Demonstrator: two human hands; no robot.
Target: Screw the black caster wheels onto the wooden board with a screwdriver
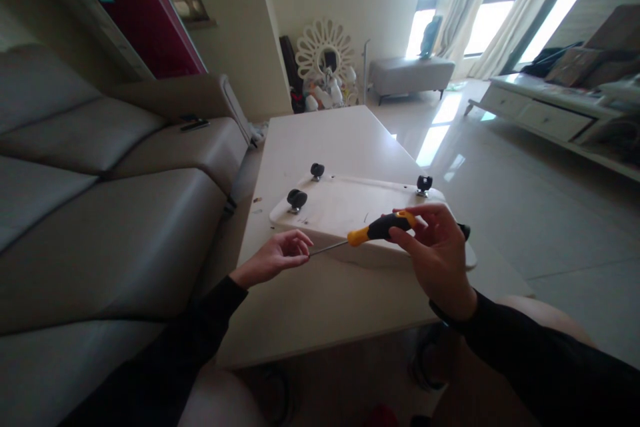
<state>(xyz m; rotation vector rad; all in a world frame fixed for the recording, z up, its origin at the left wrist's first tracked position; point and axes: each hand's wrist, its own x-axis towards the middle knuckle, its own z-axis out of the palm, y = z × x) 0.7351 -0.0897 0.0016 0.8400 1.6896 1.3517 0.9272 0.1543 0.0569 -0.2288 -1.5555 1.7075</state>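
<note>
A screwdriver (383,227) with a yellow and black handle is held level above the near edge of a white board with rounded corners (345,203). My right hand (440,247) is closed around the end of the handle. At the other end, my left hand (277,255) pinches the tip of the metal shaft; whether a small part sits there too is hidden by the fingers. On the board's upper face stand black casters: one at the near left (297,199), one at the far left (317,171) and one at the far right (424,184). Another, at the near right (465,232), is mostly behind my right hand.
The board lies on a pale table (310,137). A grey sofa (135,233) runs along the left, with a dark object (195,125) on its seat. Beyond the table are a grey bench (413,77) and a flower-shaped mirror (326,50). A white cabinet (545,113) stands at right.
</note>
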